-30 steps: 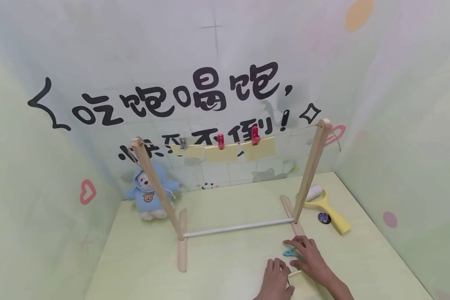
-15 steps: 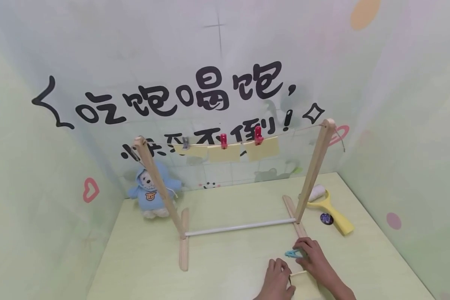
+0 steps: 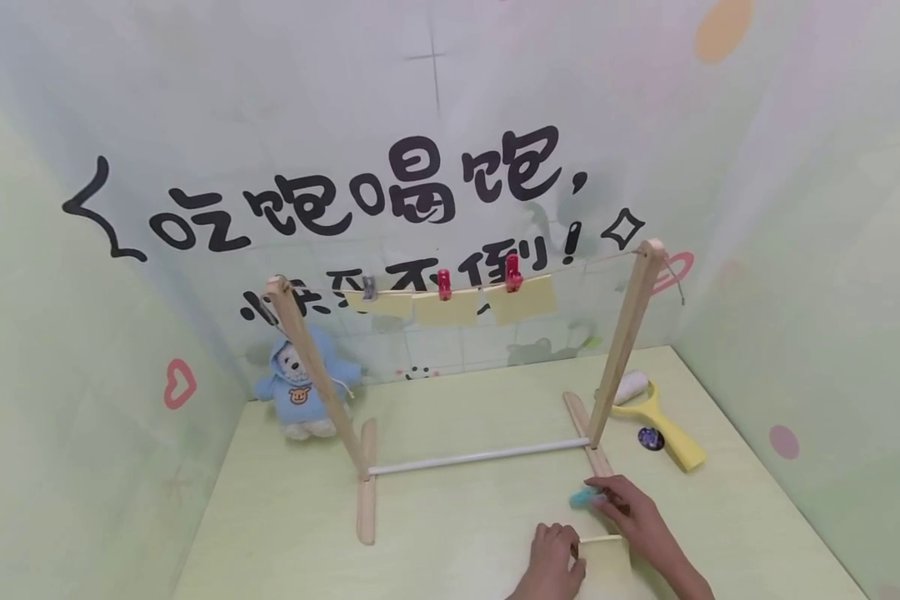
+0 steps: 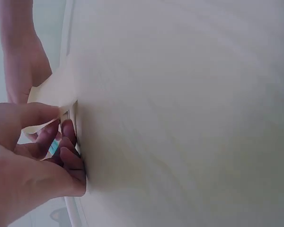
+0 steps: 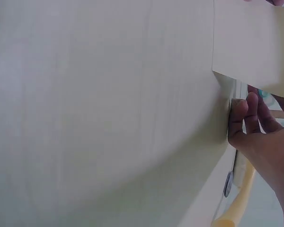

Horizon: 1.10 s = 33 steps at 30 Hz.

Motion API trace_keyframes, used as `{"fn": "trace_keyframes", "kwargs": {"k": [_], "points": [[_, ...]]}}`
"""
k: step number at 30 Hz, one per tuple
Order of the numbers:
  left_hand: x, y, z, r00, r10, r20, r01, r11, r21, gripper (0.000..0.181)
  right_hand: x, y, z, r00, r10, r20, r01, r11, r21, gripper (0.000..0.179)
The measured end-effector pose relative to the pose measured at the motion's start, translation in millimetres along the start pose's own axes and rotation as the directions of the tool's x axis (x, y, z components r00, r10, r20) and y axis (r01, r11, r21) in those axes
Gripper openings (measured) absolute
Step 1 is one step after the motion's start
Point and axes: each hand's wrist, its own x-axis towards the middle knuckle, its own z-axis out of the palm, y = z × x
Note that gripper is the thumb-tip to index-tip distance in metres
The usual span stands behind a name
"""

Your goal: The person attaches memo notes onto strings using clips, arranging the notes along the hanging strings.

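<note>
A turquoise clothespin (image 3: pixel 583 498) is pinched between the thumb and fingers of my right hand (image 3: pixel 642 523), just in front of the rack's right foot. My left hand (image 3: pixel 551 560) pinches the left edge of a pale yellow sheet of paper (image 5: pixel 252 45), whose far edge stands a little off the table. In the left wrist view, the left thumb lies over one corner of this sheet; the left hand (image 4: pixel 33 161) has its other fingers bent low by the tabletop. The right wrist view shows the sheet partly covering the clothespin and right fingertips.
Ahead stands a wooden rack (image 3: pixel 622 350) with a string across its top. A grey clip (image 3: pixel 369 288) and two red clips (image 3: pixel 444 285) hold yellow papers on it. A blue-clothed plush toy (image 3: pixel 297 392), a yellow-handled roller (image 3: pixel 667 429) and a dark round disc (image 3: pixel 651 438) lie around it.
The right hand's fingers have closed on the clothespin, which has turned slightly in its grip. The left hand stays at the paper's edge, nearly still.
</note>
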Motion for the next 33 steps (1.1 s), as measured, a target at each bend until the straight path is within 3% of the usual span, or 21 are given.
{"fn": "trace_keyframes", "kwargs": {"k": [3, 5, 9, 12, 16, 17, 22, 24, 26, 29, 31, 33], "points": [[-1.8, 6.4, -5.3, 0.996, -0.086, -0.001, 0.084, 0.976, -0.199, 0.012, 0.6, -4.3, -3.2, 0.998, 0.068, -0.014, -0.067, 0.997, 0.036, 0.03], [-3.4, 11.1, -6.6, 0.994, -0.111, -0.015, 0.102, 0.952, -0.288, 0.011, 1.0, -7.7, -6.5, 0.988, 0.152, -0.006, -0.151, 0.987, 0.056, 0.032], [-8.0, 19.8, -6.3, 0.995, -0.056, -0.088, 0.022, 0.938, -0.346, 0.005, 6.4, -18.9, -15.0, 0.955, 0.291, 0.053, -0.296, 0.945, 0.139, 0.033], [-10.8, 24.9, -5.5, 0.989, -0.028, -0.142, -0.029, 0.922, -0.387, 0.005, 14.9, -31.9, -23.3, 0.954, 0.29, 0.079, -0.301, 0.926, 0.226, 0.032], [-8.4, 32.8, -11.0, 0.977, -0.057, -0.206, -0.044, 0.89, -0.455, 0.005, 32.2, -56.3, -39.7, 0.991, 0.126, 0.034, -0.13, 0.965, 0.226, 0.032], [-5.4, 32.8, -11.9, 0.969, -0.051, -0.241, -0.064, 0.893, -0.446, 0.006, 37.6, -64.1, -45.7, 0.996, 0.083, 0.016, -0.085, 0.976, 0.2, 0.032], [10.3, 56.0, -47.9, 0.934, -0.103, -0.342, -0.069, 0.887, -0.457, 0.009, 67.7, -117.7, -88.5, 0.996, -0.06, -0.06, 0.063, 0.997, 0.054, 0.036], [18.1, 70.9, -70.0, 0.921, -0.121, -0.371, -0.082, 0.87, -0.487, 0.01, 81.1, -143.7, -107.8, 0.986, -0.143, -0.08, 0.145, 0.989, 0.018, 0.036], [27.7, 81.3, -87.3, 0.896, -0.098, -0.433, -0.142, 0.861, -0.488, 0.01, 95.1, -168.8, -125.2, 0.959, -0.27, -0.087, 0.27, 0.963, -0.014, 0.036], [39.9, 96.4, -114.6, 0.872, -0.069, -0.484, -0.199, 0.853, -0.482, 0.012, 115.4, -205.6, -146.6, 0.878, -0.472, -0.083, 0.47, 0.882, -0.04, 0.04], [46.8, 107.2, -133.4, 0.869, -0.066, -0.49, -0.216, 0.841, -0.496, 0.014, 127.9, -227.8, -158.9, 0.828, -0.555, -0.075, 0.553, 0.832, -0.045, 0.04], [52.9, 118.6, -151.8, 0.875, -0.074, -0.479, -0.222, 0.817, -0.532, 0.016, 138.7, -247.8, -170.9, 0.805, -0.59, -0.069, 0.588, 0.808, -0.049, 0.037]]}}
